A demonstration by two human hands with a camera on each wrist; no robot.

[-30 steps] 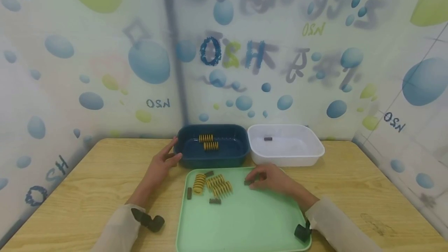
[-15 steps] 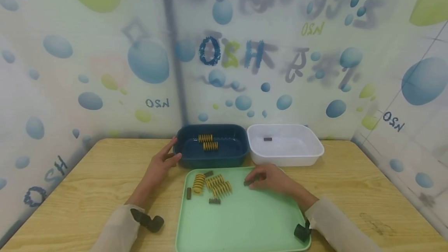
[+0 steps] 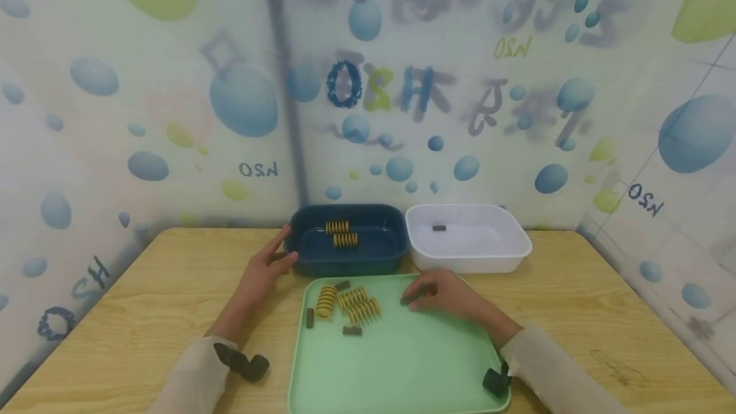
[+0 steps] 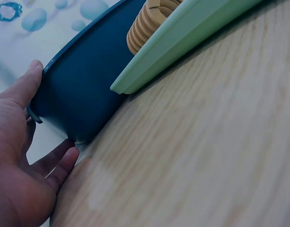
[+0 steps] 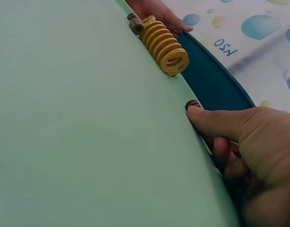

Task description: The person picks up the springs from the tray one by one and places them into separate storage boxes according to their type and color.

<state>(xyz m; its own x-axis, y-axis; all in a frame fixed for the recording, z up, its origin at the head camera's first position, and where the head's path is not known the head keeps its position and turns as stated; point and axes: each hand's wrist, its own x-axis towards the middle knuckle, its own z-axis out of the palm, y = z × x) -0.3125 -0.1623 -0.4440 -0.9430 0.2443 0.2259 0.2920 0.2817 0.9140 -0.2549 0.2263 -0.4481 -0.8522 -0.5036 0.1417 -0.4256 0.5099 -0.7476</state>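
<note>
My right hand [image 3: 445, 292] pinches a small dark spring [image 5: 192, 103] between thumb and fingers, at the far right part of the green tray [image 3: 402, 363]. My left hand [image 3: 266, 268] touches the left end of the dark blue bin [image 3: 345, 265], its fingers spread; in the left wrist view the thumb is at the rim and other fingertips are low by the base. Three thick yellow springs, one of them a spring [image 3: 326, 302] at the left, lie in the tray's far left part. Around them are three small dark springs, including a spring [image 3: 352, 331] nearer the front.
Inside the blue bin lie two yellow springs, one a spring [image 3: 345, 240] in front. A white bin [image 3: 471, 265] beside it holds one small dark spring [image 3: 439, 228]. Both bins stand behind the tray on the wooden table [image 3: 575, 312], against a patterned wall covering [image 3: 489, 82].
</note>
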